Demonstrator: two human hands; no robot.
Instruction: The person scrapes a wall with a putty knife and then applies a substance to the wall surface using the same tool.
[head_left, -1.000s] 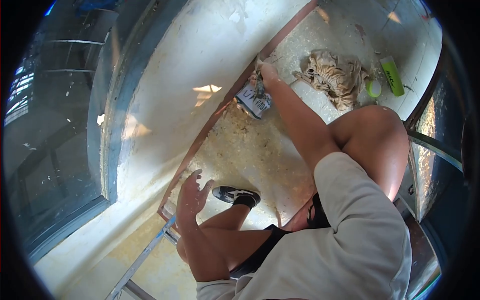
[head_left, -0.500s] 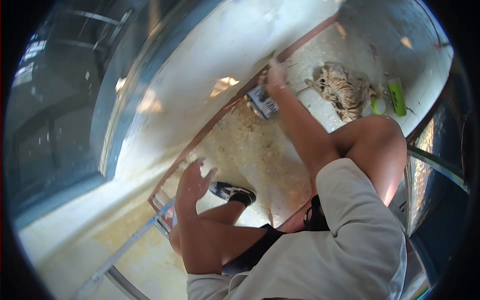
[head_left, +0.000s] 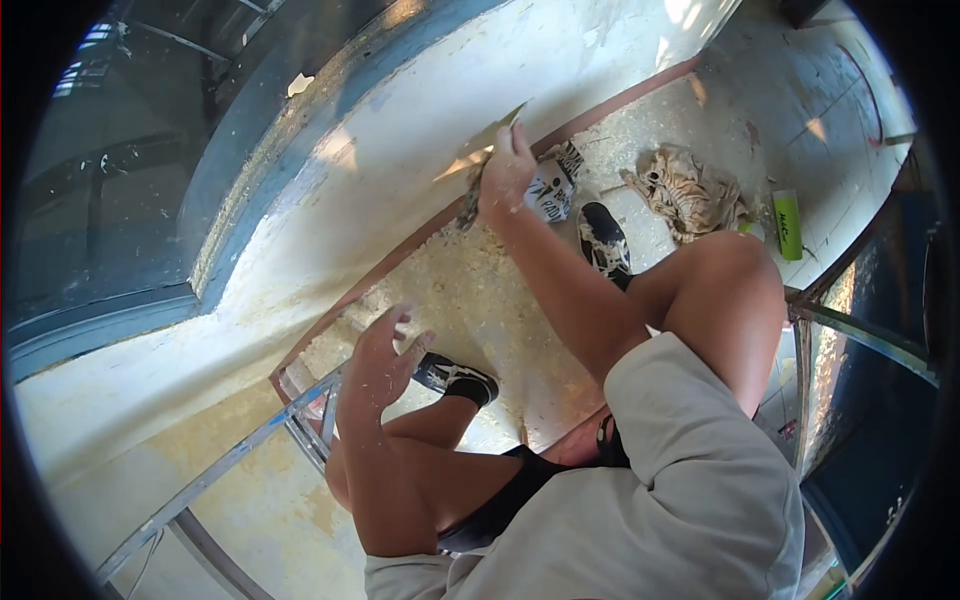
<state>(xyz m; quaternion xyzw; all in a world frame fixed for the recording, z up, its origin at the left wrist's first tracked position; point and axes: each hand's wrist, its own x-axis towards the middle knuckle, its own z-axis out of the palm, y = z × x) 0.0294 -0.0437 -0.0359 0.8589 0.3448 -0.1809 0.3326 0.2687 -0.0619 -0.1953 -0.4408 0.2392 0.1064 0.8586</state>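
My right hand (head_left: pixel 507 178) is closed around a thin flat tool (head_left: pixel 517 114), whose pointed end sticks out past the fingers near the white wall. A dark, ragged-looking thing (head_left: pixel 469 200) shows at the hand's left side; what it is cannot be made out. Just right of that hand lies a white and dark printed packet (head_left: pixel 550 192). My left hand (head_left: pixel 380 362), dusted with white, hangs above the floor near the left shoe, fingers apart and nothing in them.
A crumpled beige cloth (head_left: pixel 690 192) and a green container (head_left: pixel 788 226) lie at the upper right. Black shoes (head_left: pixel 603 240) rest on the speckled floor (head_left: pixel 490 320). A metal frame (head_left: pixel 215 488) stands lower left, below a curved blue window frame (head_left: pixel 120 315).
My right hand has moved left from the packet, and the thin tool now shows. A shoe has come into view beside the packet. My left hand stays open. The view has shifted slightly.
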